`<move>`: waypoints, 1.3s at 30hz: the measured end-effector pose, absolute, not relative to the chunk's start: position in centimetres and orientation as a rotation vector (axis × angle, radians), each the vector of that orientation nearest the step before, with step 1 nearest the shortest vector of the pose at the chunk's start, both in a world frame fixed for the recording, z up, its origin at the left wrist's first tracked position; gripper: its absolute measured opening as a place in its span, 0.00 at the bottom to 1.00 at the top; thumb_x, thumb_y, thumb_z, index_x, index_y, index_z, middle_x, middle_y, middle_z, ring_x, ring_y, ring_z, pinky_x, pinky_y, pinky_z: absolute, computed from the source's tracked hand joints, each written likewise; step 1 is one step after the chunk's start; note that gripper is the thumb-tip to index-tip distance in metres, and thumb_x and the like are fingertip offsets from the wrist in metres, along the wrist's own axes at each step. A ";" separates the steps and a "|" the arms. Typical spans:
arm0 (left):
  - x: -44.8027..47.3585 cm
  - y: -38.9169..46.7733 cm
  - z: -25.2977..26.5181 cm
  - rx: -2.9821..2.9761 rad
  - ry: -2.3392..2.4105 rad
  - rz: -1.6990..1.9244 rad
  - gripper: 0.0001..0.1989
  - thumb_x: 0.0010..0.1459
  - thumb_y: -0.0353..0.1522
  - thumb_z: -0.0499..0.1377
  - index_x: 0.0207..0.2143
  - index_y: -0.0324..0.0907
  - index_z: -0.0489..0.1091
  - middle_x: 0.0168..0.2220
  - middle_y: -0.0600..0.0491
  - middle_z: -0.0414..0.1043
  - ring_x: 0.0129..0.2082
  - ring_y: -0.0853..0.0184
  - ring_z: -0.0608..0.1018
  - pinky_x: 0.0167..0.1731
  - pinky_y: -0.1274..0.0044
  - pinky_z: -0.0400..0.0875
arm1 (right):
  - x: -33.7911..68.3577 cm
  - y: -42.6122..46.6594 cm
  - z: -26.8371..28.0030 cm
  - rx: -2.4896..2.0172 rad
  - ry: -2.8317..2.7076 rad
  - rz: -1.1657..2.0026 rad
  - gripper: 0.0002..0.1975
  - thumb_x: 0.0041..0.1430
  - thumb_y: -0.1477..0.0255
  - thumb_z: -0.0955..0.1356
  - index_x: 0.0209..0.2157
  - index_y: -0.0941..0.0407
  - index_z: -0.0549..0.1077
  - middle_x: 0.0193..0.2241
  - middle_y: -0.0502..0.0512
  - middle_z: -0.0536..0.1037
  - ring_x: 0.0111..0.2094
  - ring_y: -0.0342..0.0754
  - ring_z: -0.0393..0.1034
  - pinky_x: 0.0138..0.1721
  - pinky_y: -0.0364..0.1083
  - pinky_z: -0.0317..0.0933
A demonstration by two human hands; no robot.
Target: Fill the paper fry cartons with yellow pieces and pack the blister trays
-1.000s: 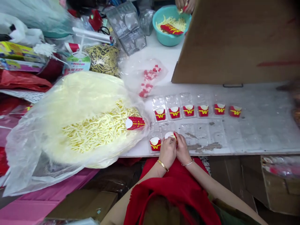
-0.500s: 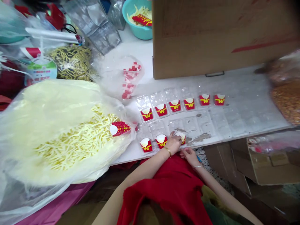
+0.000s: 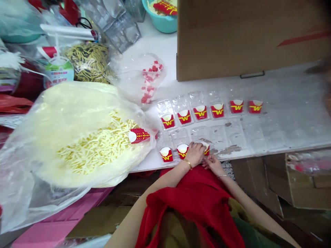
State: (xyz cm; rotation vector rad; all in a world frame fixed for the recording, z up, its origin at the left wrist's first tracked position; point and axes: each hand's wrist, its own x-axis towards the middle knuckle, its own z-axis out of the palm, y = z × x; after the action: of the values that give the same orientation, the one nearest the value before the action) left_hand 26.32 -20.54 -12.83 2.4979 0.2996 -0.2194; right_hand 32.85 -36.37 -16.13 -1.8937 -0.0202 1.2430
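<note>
Near the table's front edge, my left hand (image 3: 196, 154) bends over a clear plastic tray, its curled fingers on a small red fry carton (image 3: 207, 148) with a yellow W. The hand hides part of that carton. Just right of it, my right hand (image 3: 213, 164) has its fingers pinched together at the tray's front edge; what lies between them cannot be seen. Left of my left hand, another fry carton (image 3: 182, 151) sits in its clear tray, and a further fry carton (image 3: 166, 154) stands beyond it. A back row of clear trays holds several more cartons (image 3: 201, 112).
A large plastic bag (image 3: 85, 100) lies open at left with pale yellow fry-shaped sticks (image 3: 90, 151) and a stack of nested cartons (image 3: 139, 135). Behind are a bag of red and white bits (image 3: 152, 77), a teal basin (image 3: 162, 24) and a big cardboard box (image 3: 232, 41).
The view has shifted, so the table things appear farther right and slightly higher. My left hand now covers more of the carton's left side; my right hand stays close beside it.
</note>
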 end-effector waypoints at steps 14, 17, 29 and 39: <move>15.7 -19.5 -16.6 2.844 0.163 -0.290 0.25 0.62 0.26 0.45 0.62 0.35 0.51 0.65 0.44 0.41 0.65 0.58 0.47 0.61 0.63 0.53 | 32.1 -34.4 -12.5 -2.468 -1.189 0.631 0.28 0.61 0.64 0.61 0.60 0.60 0.55 0.60 0.69 0.56 0.59 0.61 0.51 0.56 0.61 0.52; 15.8 -19.8 -16.8 2.874 0.167 -0.253 0.23 0.63 0.27 0.44 0.61 0.33 0.52 0.65 0.42 0.42 0.65 0.56 0.46 0.61 0.63 0.53 | 31.3 -34.9 -12.6 -2.543 -1.375 0.625 0.32 0.63 0.62 0.59 0.63 0.61 0.47 0.64 0.69 0.44 0.62 0.62 0.46 0.57 0.59 0.52; 16.1 -17.9 -17.6 2.800 0.049 -0.103 0.22 0.63 0.27 0.45 0.60 0.37 0.54 0.65 0.45 0.44 0.66 0.61 0.45 0.62 0.63 0.49 | 30.6 -33.7 -14.8 -2.721 -1.687 0.572 0.40 0.59 0.54 0.61 0.61 0.70 0.50 0.63 0.78 0.44 0.63 0.66 0.41 0.59 0.60 0.45; 13.0 -15.0 -10.9 2.478 0.563 0.211 0.14 0.61 0.30 0.50 0.48 0.38 0.66 0.57 0.42 0.60 0.62 0.58 0.57 0.60 0.59 0.53 | 33.3 -33.5 -15.1 -2.595 -1.696 0.423 0.19 0.63 0.65 0.60 0.48 0.63 0.70 0.55 0.70 0.62 0.54 0.60 0.57 0.53 0.55 0.57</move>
State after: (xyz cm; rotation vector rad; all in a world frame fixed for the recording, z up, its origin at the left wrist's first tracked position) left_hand 12.98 -15.04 -10.94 2.4782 0.5628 0.2115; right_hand 33.27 -33.49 -15.12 -2.5946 -1.6964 0.4229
